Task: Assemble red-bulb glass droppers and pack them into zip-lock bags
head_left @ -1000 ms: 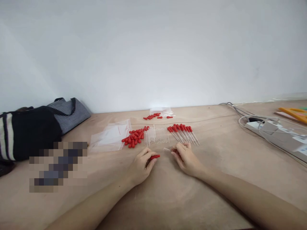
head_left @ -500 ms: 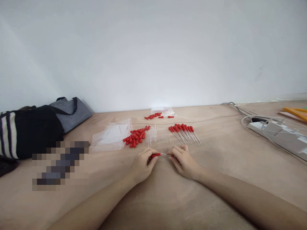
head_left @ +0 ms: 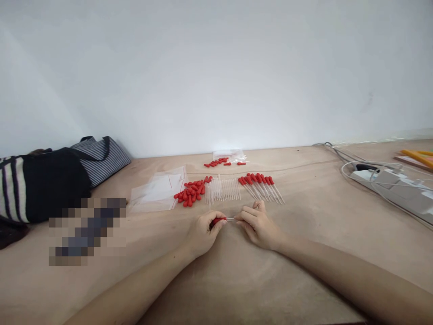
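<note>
My left hand [head_left: 204, 232] is closed round a red rubber dropper bulb [head_left: 219, 221]. A clear glass dropper tube [head_left: 230, 219] runs from the bulb's mouth to my right hand [head_left: 257, 225], whose fingertips pinch it; its far end is hidden by those fingers. Behind my hands lies a heap of loose red bulbs [head_left: 191, 193]. Beside the heap, a row of clear tubes [head_left: 226, 189] is laid side by side. To the right of that row are several assembled droppers [head_left: 260, 186], red bulbs on clear tubes, lying slantwise.
Clear zip bags [head_left: 154, 192] lie left of the loose bulbs. More bulbs and thin tubes [head_left: 219, 161] sit near the wall. A black bag [head_left: 56, 185] and a striped bag [head_left: 103, 158] stand at the left. A white power strip [head_left: 392, 187] with cables is at the right.
My hands have drawn slightly closer together, and less of the clear tube shows between them. The rest has only shifted a little with the camera.
</note>
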Tool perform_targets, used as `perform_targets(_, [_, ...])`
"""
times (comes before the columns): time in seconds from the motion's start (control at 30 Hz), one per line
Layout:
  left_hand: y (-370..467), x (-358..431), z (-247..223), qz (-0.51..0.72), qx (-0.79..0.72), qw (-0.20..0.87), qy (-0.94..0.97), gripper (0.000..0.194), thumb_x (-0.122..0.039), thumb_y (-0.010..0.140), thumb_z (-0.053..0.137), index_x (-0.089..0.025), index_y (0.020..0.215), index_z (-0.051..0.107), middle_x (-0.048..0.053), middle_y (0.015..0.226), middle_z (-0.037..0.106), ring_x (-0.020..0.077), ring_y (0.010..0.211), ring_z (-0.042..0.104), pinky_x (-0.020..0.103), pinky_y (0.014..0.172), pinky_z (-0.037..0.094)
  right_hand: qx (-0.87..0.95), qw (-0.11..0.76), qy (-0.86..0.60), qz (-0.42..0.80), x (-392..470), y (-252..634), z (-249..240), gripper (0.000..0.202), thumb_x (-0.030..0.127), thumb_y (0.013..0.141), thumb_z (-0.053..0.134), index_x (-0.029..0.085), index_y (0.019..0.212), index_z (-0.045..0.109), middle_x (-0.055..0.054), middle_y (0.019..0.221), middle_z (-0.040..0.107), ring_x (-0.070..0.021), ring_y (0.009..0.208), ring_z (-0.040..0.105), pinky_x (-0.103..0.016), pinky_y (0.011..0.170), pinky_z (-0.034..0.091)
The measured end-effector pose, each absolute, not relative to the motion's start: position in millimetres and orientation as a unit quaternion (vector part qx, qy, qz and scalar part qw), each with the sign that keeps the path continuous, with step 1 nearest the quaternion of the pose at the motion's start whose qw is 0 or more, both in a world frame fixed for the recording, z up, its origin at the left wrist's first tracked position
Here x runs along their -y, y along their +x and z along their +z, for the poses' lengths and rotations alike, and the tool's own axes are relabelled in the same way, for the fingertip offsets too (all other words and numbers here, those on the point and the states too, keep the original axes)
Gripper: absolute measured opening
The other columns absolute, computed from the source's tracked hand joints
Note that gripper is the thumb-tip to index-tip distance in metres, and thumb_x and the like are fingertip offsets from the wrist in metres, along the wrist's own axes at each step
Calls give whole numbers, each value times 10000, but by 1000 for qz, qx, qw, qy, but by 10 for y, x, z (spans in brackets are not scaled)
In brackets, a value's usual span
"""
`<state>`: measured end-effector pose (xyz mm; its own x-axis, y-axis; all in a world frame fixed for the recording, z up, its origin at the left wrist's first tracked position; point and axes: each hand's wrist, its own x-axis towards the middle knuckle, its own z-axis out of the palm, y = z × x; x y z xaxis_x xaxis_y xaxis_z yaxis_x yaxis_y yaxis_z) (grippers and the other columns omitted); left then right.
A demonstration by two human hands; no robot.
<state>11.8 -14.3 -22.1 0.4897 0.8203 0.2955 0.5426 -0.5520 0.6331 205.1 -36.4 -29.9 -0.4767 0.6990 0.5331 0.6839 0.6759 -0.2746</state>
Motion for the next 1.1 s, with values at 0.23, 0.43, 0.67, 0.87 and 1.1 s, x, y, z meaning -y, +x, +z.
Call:
perform_targets(0.23, [132, 154, -213, 287, -405, 246, 833, 117, -216, 772, 493, -177, 779, 603, -3, 715, 634, 119, 618, 545, 226, 575, 417, 879, 304, -359, -76, 354, 2074, -278, 258, 68, 792, 329, 163, 781, 569, -2, 649, 542, -104, 572, 418, -320, 706, 206])
perform_targets(0.43, [134, 167, -243, 301, -398, 229, 836, 124, -232, 777, 492, -175, 807, 599, 0, 717, 636, 121, 629, 557, 230, 593, 429, 868, 325, -374, -32, 344, 2043, -300, 208, 105, 801, 366, 166, 811, 565, -14, 705, 572, -119, 620, 431, -318, 711, 216])
perform_targets(0.67, [136, 193, -210, 299, -380, 201, 852, 105, -217, 780, 498, -181, 781, 597, 1, 710, 632, 121, 626, 557, 232, 597, 429, 875, 314, -368, 0, 337, 2015, -271, 230, 77, 785, 362, 171, 839, 565, -17, 712, 583, -123, 638, 442, -317, 715, 221])
perform_targets(0.87, [145, 193, -209, 303, -377, 194, 854, 92, -216, 767, 515, -188, 773, 602, 5, 718, 640, 128, 637, 566, 242, 614, 438, 879, 302, -368, 22, 332, 2005, -254, 216, 84, 789, 379, 177, 856, 562, -19, 727, 598, -122, 654, 467, -306, 700, 228])
perform_targets(1.1, [131, 169, -211, 304, -374, 179, 858, 85, -231, 776, 521, -190, 786, 595, -2, 728, 642, 123, 644, 570, 234, 617, 431, 887, 289, -354, 62, 297, 2071, -175, 183, 150, 830, 390, 182, 861, 568, -8, 781, 620, -110, 673, 492, -308, 728, 221])
